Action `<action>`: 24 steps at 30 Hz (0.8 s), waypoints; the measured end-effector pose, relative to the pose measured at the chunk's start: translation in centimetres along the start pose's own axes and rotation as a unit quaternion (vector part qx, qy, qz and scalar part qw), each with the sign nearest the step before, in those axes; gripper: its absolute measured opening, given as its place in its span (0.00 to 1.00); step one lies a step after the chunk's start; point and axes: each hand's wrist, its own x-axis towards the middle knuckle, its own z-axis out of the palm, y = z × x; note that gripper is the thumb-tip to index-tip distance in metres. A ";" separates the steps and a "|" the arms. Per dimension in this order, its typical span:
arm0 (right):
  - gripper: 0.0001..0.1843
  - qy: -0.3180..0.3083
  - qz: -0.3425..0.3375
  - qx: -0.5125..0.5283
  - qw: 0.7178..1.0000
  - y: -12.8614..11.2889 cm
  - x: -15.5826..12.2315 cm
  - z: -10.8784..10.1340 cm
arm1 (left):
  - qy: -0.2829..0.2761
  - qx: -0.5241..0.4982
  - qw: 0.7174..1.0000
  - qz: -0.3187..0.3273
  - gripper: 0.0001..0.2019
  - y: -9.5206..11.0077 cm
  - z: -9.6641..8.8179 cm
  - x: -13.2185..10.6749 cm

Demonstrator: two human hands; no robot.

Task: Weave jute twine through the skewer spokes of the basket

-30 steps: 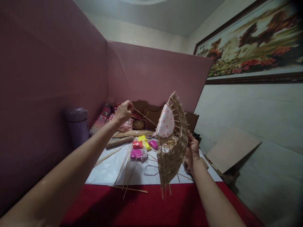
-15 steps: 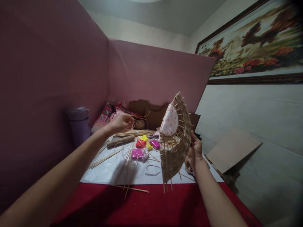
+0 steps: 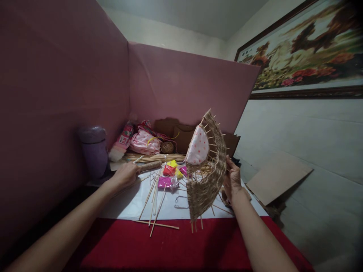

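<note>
My right hand grips the outer edge of a half-round woven fan made of twine over thin wooden sticks, held upright above the table. Bare stick ends poke out along its rim and bottom. A padded white half-circle of cloth with pink dots sits at its inner side. My left hand is closed at the near end of a roll of twine; its fingers partly hide that end. Loose thin sticks lie between the hands, by a magenta packet.
Yellow packets and a red packet lie mid-table. Behind are a stick bundle, a twine ball and pink cloth. A purple container stands left. Pink panels enclose the back and left.
My left hand has come down and leftward from above the table to the end of the twine roll. The fan has shifted slightly left in my right hand.
</note>
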 end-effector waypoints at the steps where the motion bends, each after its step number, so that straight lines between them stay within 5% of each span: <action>1: 0.08 -0.002 -0.003 -0.003 1.000 0.0 -0.1 0.0 | 0.008 -0.019 1.000 -0.013 0.04 0.1 -0.2 0.4; 5: 0.07 -0.002 -0.018 -0.001 1.000 0.0 -0.2 0.0 | 0.046 -0.120 0.990 -0.061 0.06 1.7 -3.2 3.4; 9: 0.07 -0.008 -0.014 0.009 1.000 0.1 0.2 -0.3 | 0.136 -0.238 0.960 -0.062 0.06 5.6 -8.8 6.1; 14: 0.07 -0.007 -0.002 0.013 1.000 0.2 0.7 -0.7 | 0.294 -0.371 0.879 0.057 0.02 12.8 -15.9 5.6; 16: 0.07 -0.003 -0.005 0.008 1.000 0.3 0.7 -0.7 | 0.317 -0.390 0.858 0.107 0.02 15.2 -18.0 4.2; 20: 0.08 -0.010 -0.013 -0.006 1.000 0.3 0.4 -0.6 | 0.236 -0.451 0.813 0.281 0.05 16.7 -19.2 2.0; 22: 0.07 -0.012 -0.020 -0.011 1.000 0.3 0.3 -0.5 | 0.141 -0.451 0.837 0.275 0.07 15.2 -18.1 2.1; 24: 0.07 -0.006 -0.020 -0.013 1.000 0.3 0.2 -0.4 | 0.000 -0.400 0.894 0.202 0.09 12.5 -15.7 3.0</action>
